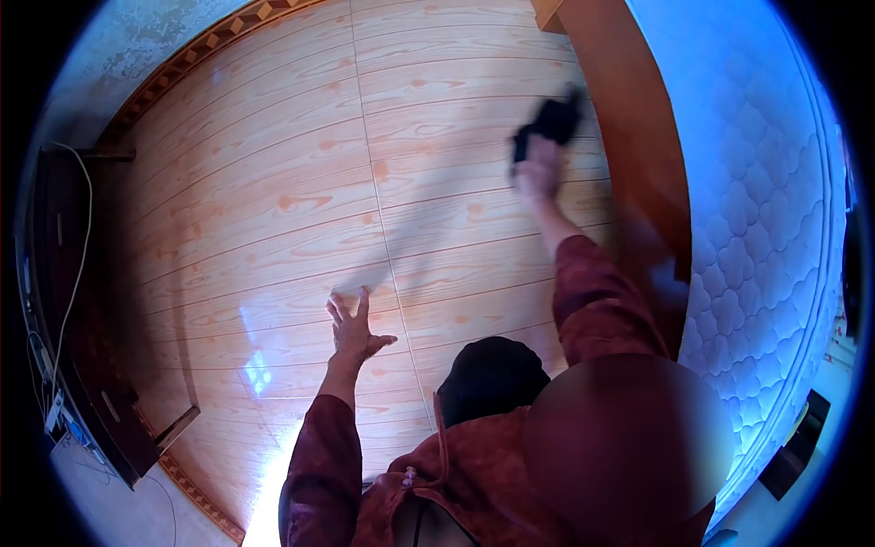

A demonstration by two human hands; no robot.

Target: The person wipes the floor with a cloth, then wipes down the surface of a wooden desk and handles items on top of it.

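My right hand (pixel 540 170) is stretched forward over the floor near the bed frame, its fingers closed on a dark cloth (pixel 554 120). Motion smears both the hand and the cloth, so the cloth's folds cannot be made out. Lower and to the left, my left hand (pixel 354 330) has its fingers spread and holds nothing. Its fingertips are at the wood-patterned floor (pixel 283 201); whether they press on it I cannot tell.
A brown wooden bed frame (pixel 629 118) with a pale quilted mattress (pixel 738 210) runs along the right. On the left stands a dark cabinet (pixel 77 310) with a white cable (pixel 88 196). Patterned skirting (pixel 196 59) edges the wall. My black-clad knee (pixel 490 376) is below.
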